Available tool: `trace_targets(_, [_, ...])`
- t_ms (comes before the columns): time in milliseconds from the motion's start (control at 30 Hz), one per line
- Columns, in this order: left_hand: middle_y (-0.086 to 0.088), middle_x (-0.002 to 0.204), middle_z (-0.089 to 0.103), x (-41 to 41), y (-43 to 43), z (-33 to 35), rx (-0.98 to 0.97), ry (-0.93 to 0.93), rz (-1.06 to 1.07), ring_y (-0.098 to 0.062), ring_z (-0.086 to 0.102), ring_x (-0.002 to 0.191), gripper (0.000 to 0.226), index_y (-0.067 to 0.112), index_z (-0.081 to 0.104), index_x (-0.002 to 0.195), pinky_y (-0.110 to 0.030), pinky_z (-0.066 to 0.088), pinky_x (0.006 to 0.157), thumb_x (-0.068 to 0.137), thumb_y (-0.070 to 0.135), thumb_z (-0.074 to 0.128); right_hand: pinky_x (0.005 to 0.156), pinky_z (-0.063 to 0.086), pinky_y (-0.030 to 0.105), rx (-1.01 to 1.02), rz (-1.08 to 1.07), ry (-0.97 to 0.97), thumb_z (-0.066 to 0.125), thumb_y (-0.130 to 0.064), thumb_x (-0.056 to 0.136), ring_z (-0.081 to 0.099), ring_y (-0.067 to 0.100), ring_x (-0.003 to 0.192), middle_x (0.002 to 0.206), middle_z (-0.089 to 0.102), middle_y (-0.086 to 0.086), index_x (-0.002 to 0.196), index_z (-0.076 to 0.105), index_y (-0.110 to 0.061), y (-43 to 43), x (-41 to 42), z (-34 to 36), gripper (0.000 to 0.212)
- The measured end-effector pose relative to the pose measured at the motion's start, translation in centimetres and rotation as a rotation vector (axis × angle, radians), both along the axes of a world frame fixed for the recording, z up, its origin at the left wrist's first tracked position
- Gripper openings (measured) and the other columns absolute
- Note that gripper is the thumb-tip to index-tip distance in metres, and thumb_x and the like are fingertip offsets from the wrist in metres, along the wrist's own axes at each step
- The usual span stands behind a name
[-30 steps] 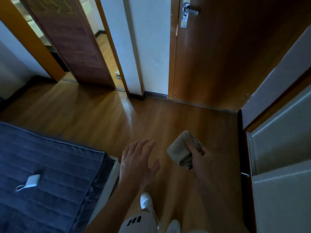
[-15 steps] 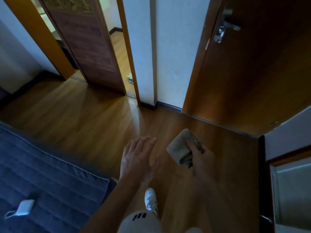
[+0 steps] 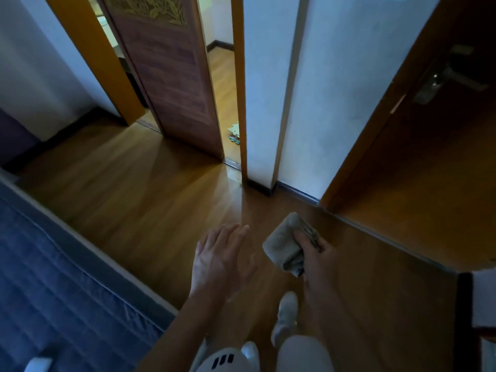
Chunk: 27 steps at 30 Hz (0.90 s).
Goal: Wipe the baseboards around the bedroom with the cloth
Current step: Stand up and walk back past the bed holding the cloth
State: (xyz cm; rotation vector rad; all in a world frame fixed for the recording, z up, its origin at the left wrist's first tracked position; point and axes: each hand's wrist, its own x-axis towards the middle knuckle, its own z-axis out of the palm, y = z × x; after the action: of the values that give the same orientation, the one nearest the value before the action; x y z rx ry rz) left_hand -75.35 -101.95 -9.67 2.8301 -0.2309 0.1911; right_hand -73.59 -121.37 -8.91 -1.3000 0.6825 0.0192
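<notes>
Bed [image 3: 53, 291] left; baseboard [image 3: 295, 193] ahead, between two doors.

View swings left & the person steps fwd: the dark baseboard [image 3: 296, 193] under the white wall strip now sits nearer the cloth [image 3: 283, 245] gripped in the right hand [image 3: 316, 255]. Door handle [image 3: 440, 81] slides to the right edge; white cabinet [image 3: 483, 299] is nearly out of frame, lower right. Bed [image 3: 67, 291] spreads over the lower left, its small white device [image 3: 37, 365] now cut by the bottom edge. White shoe [image 3: 287, 310] shows farther fwd btwn the arms.

Right hand [image 3: 316, 261] grips cloth [image 3: 285, 245]; left hand [image 3: 220, 261] spread.
</notes>
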Motion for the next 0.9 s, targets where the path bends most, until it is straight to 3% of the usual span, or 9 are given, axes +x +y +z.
trace_targets(200, [0.004,0.136,0.056,7.4,1.9,-0.9,-0.005,-0.011,0.089,-0.021,0.053,0.124,0.06,0.028,0.055,0.139,-0.044,0.045,0.104,0.087,0.057,0.052,0.086,0.059,0.05,-0.03,0.09,0.02,0.082,-0.023,0.081,0.071,0.026,0.097,0.099,0.075,0.002,0.088,0.072,-0.026,1.7,9.4,-1.6,0.013])
trace_targets(333, [0.0,0.135,0.059,13.9,3.0,-1.2,-0.007,-0.062,0.191,-0.022,0.055,0.124,0.058,0.024,0.058,0.137,-0.047,0.048,0.103,0.088,0.055,0.055,0.087,0.059,0.05,-0.069,0.183,0.013,0.084,-0.031,0.077,0.07,0.023,0.098,0.1,0.075,-0.001,0.092,0.073,-0.028,3.1,18.1,-1.9,0.018])
trace_targets(400, [-0.002,0.133,0.06,17.0,3.3,-0.7,0.008,-0.081,0.236,-0.022,0.056,0.123,0.059,0.023,0.06,0.136,-0.049,0.049,0.102,0.087,0.054,0.053,0.08,0.061,0.044,-0.036,0.228,-0.009,0.082,-0.027,0.08,0.068,0.023,0.099,0.105,0.073,0.002,0.104,0.073,-0.022,3.8,22.6,-1.3,0.026])
trace_targets(467, [-0.002,0.134,0.059,19.7,3.5,-0.1,0.031,-0.075,0.276,-0.023,0.056,0.124,0.061,0.023,0.059,0.137,-0.048,0.047,0.103,0.086,0.054,0.051,0.062,0.059,0.03,0.025,0.278,-0.016,0.078,-0.02,0.085,0.067,0.021,0.097,0.107,0.07,0.004,0.115,0.07,-0.016,4.6,26.2,-0.4,0.032])
trace_targets(533, [-0.002,0.136,0.058,21.9,4.0,0.2,0.037,-0.071,0.338,-0.023,0.055,0.126,0.062,0.023,0.058,0.138,-0.048,0.045,0.105,0.086,0.055,0.051,0.051,0.055,0.021,0.09,0.347,-0.025,0.076,-0.018,0.087,0.067,0.02,0.095,0.105,0.07,0.003,0.116,0.069,-0.016,5.5,29.5,0.6,0.031])
trace_targets(700, [0.0,0.139,0.056,26.2,5.8,0.4,0.029,-0.043,0.493,-0.023,0.053,0.129,0.06,0.024,0.058,0.14,-0.05,0.046,0.106,0.086,0.052,0.058,0.069,0.06,0.036,0.09,0.496,0.003,0.077,-0.019,0.086,0.068,0.022,0.097,0.104,0.07,0.002,0.101,0.07,-0.026,8.6,36.0,0.9,0.017])
trace_targets(767, [0.0,0.139,0.057,27.4,6.7,0.7,0.01,-0.05,0.555,-0.023,0.053,0.129,0.06,0.024,0.059,0.139,-0.051,0.047,0.105,0.085,0.051,0.062,0.076,0.061,0.043,0.089,0.541,0.026,0.077,-0.019,0.086,0.069,0.026,0.097,0.103,0.071,0.003,0.11,0.072,-0.018,10.5,37.8,0.9,0.024])
trace_targets(833, [0.0,0.139,0.058,28.4,8.0,1.1,-0.005,-0.059,0.619,-0.024,0.054,0.129,0.061,0.024,0.06,0.138,-0.052,0.047,0.105,0.083,0.05,0.062,0.071,0.062,0.041,0.098,0.585,0.041,0.078,-0.019,0.086,0.07,0.027,0.096,0.104,0.073,0.006,0.114,0.072,-0.014,12.6,39.4,0.8,0.029])
trace_targets(900, [-0.001,0.138,0.059,29.2,9.7,1.2,0.0,-0.062,0.667,-0.025,0.055,0.128,0.061,0.023,0.061,0.137,-0.051,0.047,0.105,0.082,0.051,0.059,0.064,0.06,0.033,0.101,0.652,0.028,0.077,-0.018,0.087,0.072,0.023,0.093,0.103,0.074,0.006,0.106,0.073,-0.017,15.0,40.7,0.7,0.019])
